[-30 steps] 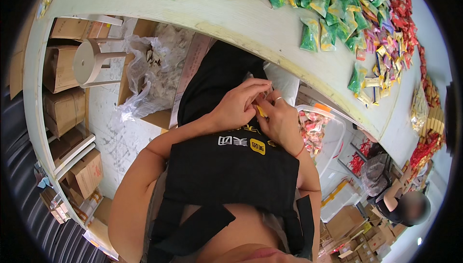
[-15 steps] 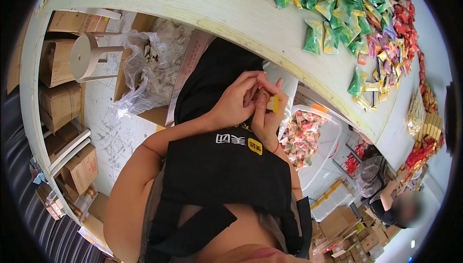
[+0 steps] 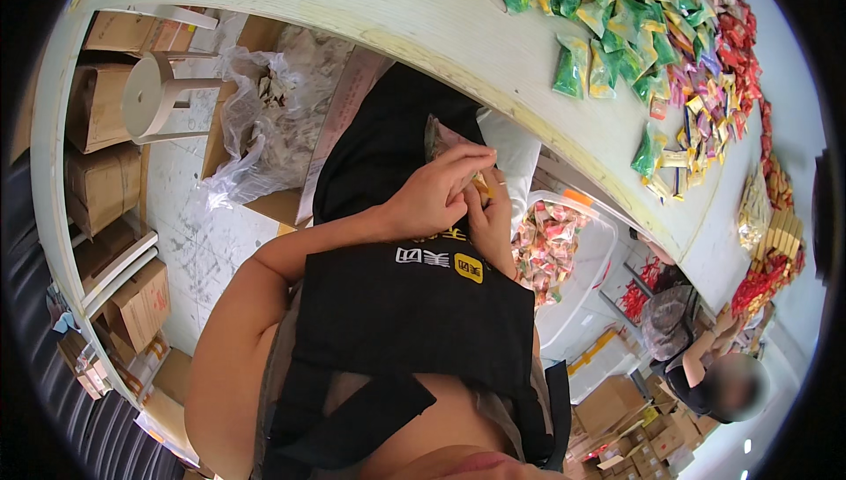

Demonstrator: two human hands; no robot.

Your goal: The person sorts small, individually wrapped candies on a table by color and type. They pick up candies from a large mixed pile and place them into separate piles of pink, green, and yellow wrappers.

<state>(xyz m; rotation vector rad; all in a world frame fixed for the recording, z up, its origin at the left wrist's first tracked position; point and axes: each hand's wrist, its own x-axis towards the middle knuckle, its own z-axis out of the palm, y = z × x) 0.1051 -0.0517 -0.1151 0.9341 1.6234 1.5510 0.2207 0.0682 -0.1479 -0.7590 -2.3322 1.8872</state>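
Observation:
Both my hands meet in front of the black apron (image 3: pixel 414 295), at lap height. My left hand (image 3: pixel 430 196) is closed, its fingers bent over toward the right one. Beyond its knuckles juts a small shiny packet (image 3: pixel 441 137), partly see-through and pinkish; the rest of it is hidden by the hand. My right hand (image 3: pixel 492 220) is closed against the left fingertips. Between the fingers shows a small yellow piece (image 3: pixel 481 184), mostly covered, so I cannot tell its kind.
Green-and-yellow packets (image 3: pixel 617 22) lie heaped on the pale table (image 3: pixel 370 4), with small wrapped sweets (image 3: pixel 709 114) to their right. Below the table edge, a clear tub (image 3: pixel 582 277) holds red-and-white wrapped pieces. Cartons, a stool (image 3: pixel 150 97) and a co-worker (image 3: pixel 705 365) are around.
My left hand has swung over toward the right fingertips, and the shiny packet now shows beyond it. The yellow piece has shifted left and is more covered.

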